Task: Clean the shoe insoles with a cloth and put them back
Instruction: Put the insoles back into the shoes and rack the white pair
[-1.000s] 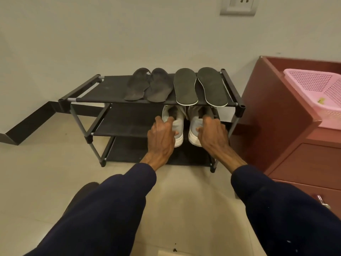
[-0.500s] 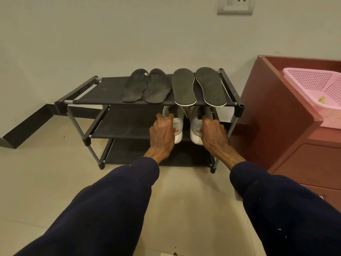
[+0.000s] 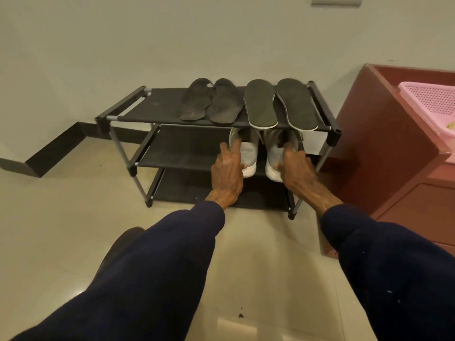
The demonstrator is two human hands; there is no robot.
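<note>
Right now your left hand [image 3: 227, 173] is wrapped around the left grey shoe [image 3: 248, 153]: its grip is closed on the heel end, fingers along the shoe's outer side and thumb at the white sole. Your right hand [image 3: 299, 173] has the right grey shoe [image 3: 273, 153] in the same sort of grip, thumb low by the sole and fingers curled over the top edge near the opening. Both shoes stand side by side on the middle shelf of the black shoe rack [image 3: 160, 104], heels toward you and toes tucked under the top shelf. The insoles lie up on that top shelf, four in a row toward its right half. Two are worn dark grey insoles, the left one [image 3: 197, 100] touching the right one [image 3: 225, 102]. Just beside them are two black insoles with pale edges, one [image 3: 261, 102] directly above the left shoe and the other [image 3: 296, 104] above the right shoe, their near ends reaching slightly past the front rail. To the right of the rack stands a reddish-brown cabinet [image 3: 384, 143] with a pink basket [image 3: 430, 99] on top. Your dark blue sleeves cover both forearms.
</note>
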